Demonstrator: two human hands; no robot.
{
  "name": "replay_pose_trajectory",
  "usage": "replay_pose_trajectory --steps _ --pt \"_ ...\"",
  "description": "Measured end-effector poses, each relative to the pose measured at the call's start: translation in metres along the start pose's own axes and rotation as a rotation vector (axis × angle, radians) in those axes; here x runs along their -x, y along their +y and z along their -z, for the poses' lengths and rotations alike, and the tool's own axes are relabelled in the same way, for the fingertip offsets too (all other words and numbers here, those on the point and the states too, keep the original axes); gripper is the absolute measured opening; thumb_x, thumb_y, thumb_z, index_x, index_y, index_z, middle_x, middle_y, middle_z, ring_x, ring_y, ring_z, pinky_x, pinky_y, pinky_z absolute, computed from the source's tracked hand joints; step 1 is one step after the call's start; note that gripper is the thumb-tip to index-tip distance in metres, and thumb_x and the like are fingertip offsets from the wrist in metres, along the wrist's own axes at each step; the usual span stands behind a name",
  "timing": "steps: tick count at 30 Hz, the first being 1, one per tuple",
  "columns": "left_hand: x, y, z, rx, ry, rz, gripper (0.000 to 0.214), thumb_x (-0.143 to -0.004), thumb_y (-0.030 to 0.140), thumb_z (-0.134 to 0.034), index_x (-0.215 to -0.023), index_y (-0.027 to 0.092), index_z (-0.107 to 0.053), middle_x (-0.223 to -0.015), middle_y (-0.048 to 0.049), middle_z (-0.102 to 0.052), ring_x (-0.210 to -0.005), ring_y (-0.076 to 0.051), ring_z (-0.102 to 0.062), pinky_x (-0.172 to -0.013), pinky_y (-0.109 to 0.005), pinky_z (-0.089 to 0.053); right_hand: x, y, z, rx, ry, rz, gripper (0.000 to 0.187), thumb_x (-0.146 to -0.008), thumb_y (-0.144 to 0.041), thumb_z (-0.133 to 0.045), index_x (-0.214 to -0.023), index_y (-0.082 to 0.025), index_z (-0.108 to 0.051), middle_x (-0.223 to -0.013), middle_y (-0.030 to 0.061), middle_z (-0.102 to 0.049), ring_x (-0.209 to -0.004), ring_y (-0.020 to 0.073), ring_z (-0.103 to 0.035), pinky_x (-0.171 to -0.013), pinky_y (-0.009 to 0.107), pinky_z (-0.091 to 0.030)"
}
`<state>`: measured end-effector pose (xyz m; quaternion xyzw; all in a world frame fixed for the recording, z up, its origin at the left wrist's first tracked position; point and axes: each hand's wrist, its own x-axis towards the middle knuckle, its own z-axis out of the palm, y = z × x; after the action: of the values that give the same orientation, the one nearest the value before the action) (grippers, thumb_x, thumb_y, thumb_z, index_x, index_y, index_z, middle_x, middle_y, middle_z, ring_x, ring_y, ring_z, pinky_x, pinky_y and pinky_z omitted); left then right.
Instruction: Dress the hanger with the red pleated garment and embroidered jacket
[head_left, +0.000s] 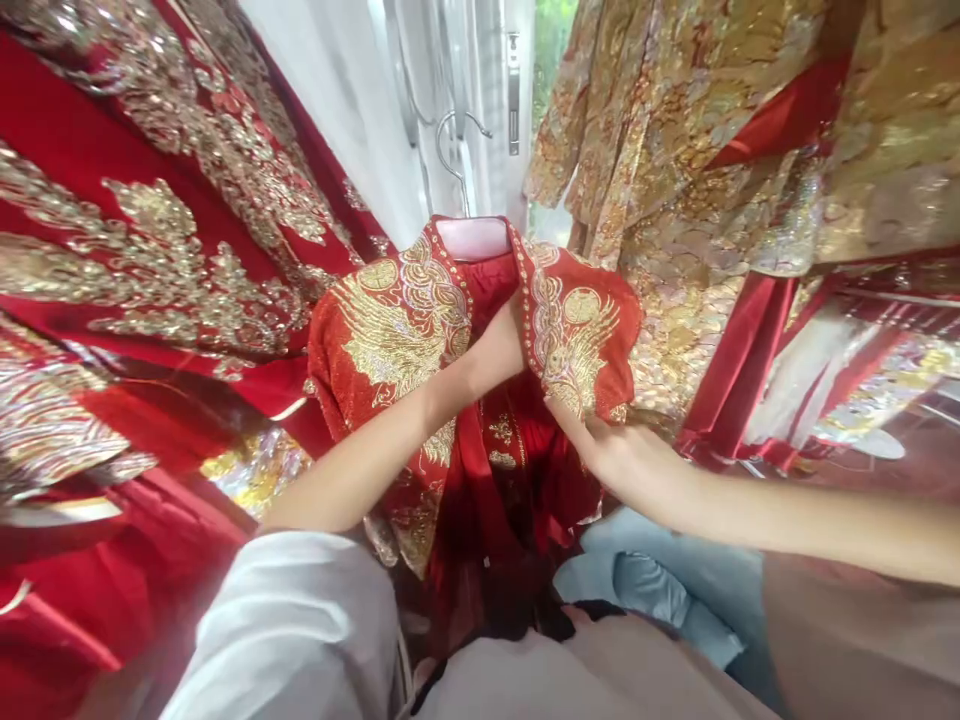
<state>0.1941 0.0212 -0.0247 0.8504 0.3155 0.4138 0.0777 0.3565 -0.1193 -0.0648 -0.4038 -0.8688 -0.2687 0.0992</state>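
Observation:
A red jacket [397, 330] with gold embroidery hangs in front of me, its front open. It is on a pale hanger [472, 238] whose metal hook rises above the collar. My left hand [512, 330] reaches across the opening and inside the front panel on the right; its fingers are hidden by the cloth. Lower on that same panel, my right hand [592, 435] grips the edge, thumb on the embroidered face and the other fingers mostly out of sight. Dark red lining and a gold-trimmed inner piece [504, 435] show between the two panels.
Red garments with silver-gold beading [172, 230] crowd the left side. Gold sequined garments [675, 180] hang at the right, with red and white clothes [780, 370] beyond. Behind the hanger is a white door frame with a metal lock plate [514, 95]. Light-blue denim [660, 580] shows below.

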Motion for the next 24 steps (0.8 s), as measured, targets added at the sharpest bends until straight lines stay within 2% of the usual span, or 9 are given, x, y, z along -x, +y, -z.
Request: replay_pose_trajectory --steps 3,5,7,9,11,13,18,21,24 --pt "0.021 0.003 0.049 -0.213 -0.05 -0.134 0.019 -0.077 0.015 -0.045 -0.072 0.02 -0.064 -0.081 -0.0027 -0.066 -0.092 -0.019 -0.06 -0.115 -0.041 -0.02 -0.017 0.025 -0.006 -0.254 -0.051 -0.038 0.048 -0.089 -0.019 -0.045 -0.135 -0.009 -0.044 -0.054 0.0005 -0.056 -0.04 0.0107 -0.047 -0.042 0.023 -0.029" --pt "0.016 -0.003 0.086 -0.354 0.129 -0.122 0.015 -0.075 0.013 -0.05 -0.079 0.02 -0.063 -0.088 -0.0035 -0.066 -0.095 -0.02 -0.059 -0.114 -0.046 -0.019 -0.042 0.056 0.0 -0.324 0.097 -0.13 0.044 -0.094 -0.034 -0.041 -0.131 -0.011 -0.048 -0.053 0.0005 -0.054 -0.047 0.014 -0.053 -0.048 0.024 -0.038" --pt "0.003 -0.017 0.116 -0.379 0.297 0.009 0.013 -0.077 0.019 -0.054 -0.087 0.017 -0.061 -0.092 -0.0062 -0.065 -0.096 -0.022 -0.057 -0.106 -0.045 -0.032 -0.075 0.089 0.004 -0.318 0.334 -0.158 0.046 -0.094 -0.037 -0.041 -0.13 -0.012 -0.048 -0.073 0.0065 -0.064 -0.069 0.0189 -0.061 -0.065 0.032 -0.047" --pt "-0.009 -0.033 0.135 -0.289 0.217 0.12 0.018 -0.079 0.027 -0.057 -0.09 0.014 -0.059 -0.086 -0.0063 -0.062 -0.091 -0.021 -0.056 -0.092 -0.039 -0.042 -0.111 0.117 -0.002 -0.329 0.456 -0.03 0.05 -0.09 -0.039 -0.048 -0.131 -0.011 -0.047 -0.111 0.0133 -0.062 -0.104 0.025 -0.057 -0.089 0.042 -0.044" --pt "-0.013 -0.046 0.142 -0.213 0.065 0.175 0.023 -0.081 0.034 -0.056 -0.084 0.012 -0.057 -0.075 -0.0028 -0.057 -0.081 -0.017 -0.054 -0.082 -0.032 -0.045 -0.142 0.136 -0.015 -0.414 0.418 0.083 0.053 -0.088 -0.044 -0.05 -0.129 -0.011 -0.047 -0.124 0.0141 -0.056 -0.115 0.0274 -0.05 -0.097 0.044 -0.039" --pt "-0.01 -0.049 0.142 -0.216 0.0 0.21 0.026 -0.083 0.036 -0.054 -0.07 0.013 -0.052 -0.062 0.0012 -0.047 -0.072 -0.015 -0.05 -0.076 -0.029 -0.043 -0.163 0.147 -0.027 -0.535 0.375 0.095 0.045 -0.091 -0.047 -0.044 -0.116 -0.011 -0.055 -0.11 0.0105 -0.062 -0.107 0.0249 -0.054 -0.092 0.041 -0.042" --pt "-0.003 -0.024 0.142 -0.323 0.124 0.256 0.043 -0.091 0.034 -0.047 -0.054 0.02 -0.031 -0.053 0.0046 -0.019 -0.062 -0.01 -0.035 -0.075 -0.029 -0.041 -0.186 0.152 -0.025 -0.76 0.448 -0.061 0.04 -0.091 -0.048 -0.045 -0.068 -0.017 -0.052 -0.067 0.0016 -0.057 -0.077 0.0167 -0.057 -0.076 0.03 -0.047" --pt "-0.002 -0.014 0.147 -0.31 0.178 0.245 0.047 -0.094 0.036 -0.045 -0.052 0.021 -0.029 -0.053 0.0046 -0.018 -0.06 -0.009 -0.031 -0.077 -0.032 -0.044 -0.194 0.154 -0.011 -0.911 0.397 -0.071 0.042 -0.092 -0.047 -0.044 -0.061 -0.018 -0.048 -0.065 -0.0001 -0.056 -0.075 0.0129 -0.057 -0.07 0.026 -0.046" --pt "0.009 -0.021 0.155 -0.224 0.11 0.265 0.042 -0.088 0.045 -0.05 -0.056 0.019 -0.046 -0.052 0.0027 -0.034 -0.066 -0.014 -0.047 -0.081 -0.036 -0.046 -0.189 0.163 -0.009 -1.119 0.217 -0.024 0.039 -0.089 -0.046 -0.047 -0.067 -0.015 -0.055 -0.071 -0.0011 -0.061 -0.077 0.0095 -0.058 -0.071 0.024 -0.046"
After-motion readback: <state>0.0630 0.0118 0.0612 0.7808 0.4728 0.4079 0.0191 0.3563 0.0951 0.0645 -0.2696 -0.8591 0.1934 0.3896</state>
